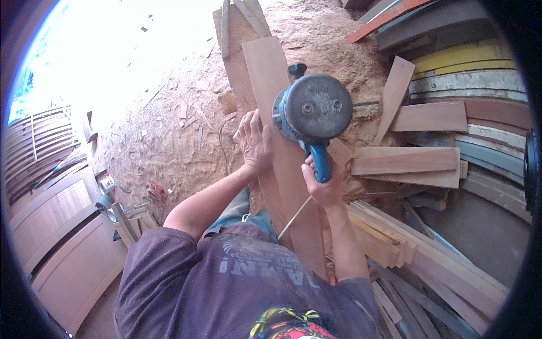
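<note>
A long wooden board [265, 62] runs away from my body, with another wide plank [234, 73] beneath it and to its left. On the near board stands a blue router [318, 105] with a round dark top and a black knob [297, 70] at its far side. My right hand [323, 183] is closed around the router's blue rear handle. My left hand [254, 141] grips the board's left edge, left of the router. A thin pale cord or stick [295, 219] slants from near my right hand toward my shirt. The router hides its cutting end.
Sawdust and wood scraps [192, 121] cover the ground. Cut boards [406, 164] and long stacked timbers [480, 85] line the right side. Narrow planks [429, 265] lie by my right forearm. At left are wooden panels [62, 198], a small can [106, 185] and a red tool [156, 190].
</note>
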The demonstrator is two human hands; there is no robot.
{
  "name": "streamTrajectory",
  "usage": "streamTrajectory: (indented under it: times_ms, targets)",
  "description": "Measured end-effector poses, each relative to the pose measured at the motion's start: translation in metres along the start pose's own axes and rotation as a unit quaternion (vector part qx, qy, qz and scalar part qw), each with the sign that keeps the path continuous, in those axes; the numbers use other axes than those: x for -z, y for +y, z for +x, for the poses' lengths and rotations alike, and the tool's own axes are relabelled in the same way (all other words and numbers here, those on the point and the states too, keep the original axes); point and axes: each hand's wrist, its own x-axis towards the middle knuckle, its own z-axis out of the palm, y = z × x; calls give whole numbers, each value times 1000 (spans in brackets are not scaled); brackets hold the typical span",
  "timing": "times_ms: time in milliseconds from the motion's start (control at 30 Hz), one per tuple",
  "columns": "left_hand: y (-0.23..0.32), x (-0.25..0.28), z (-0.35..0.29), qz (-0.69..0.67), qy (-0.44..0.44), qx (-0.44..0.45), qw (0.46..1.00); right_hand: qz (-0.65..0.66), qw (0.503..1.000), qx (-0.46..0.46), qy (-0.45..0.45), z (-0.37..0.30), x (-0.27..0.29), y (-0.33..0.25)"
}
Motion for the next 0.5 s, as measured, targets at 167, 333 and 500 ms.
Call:
streamTrajectory:
  times_ms: [167,333,500]
  targets:
    - [3,-2,0,15,-3,-4,1000,-8,1000,29,6,49,-12,-7]
    - [3,0,-2,21,-13,2,1000,-20,1000,-5,13,64,-19,-25]
    - [6,3,-9,4,-13,2,1000,-48,994,56,86,51,-27,-22]
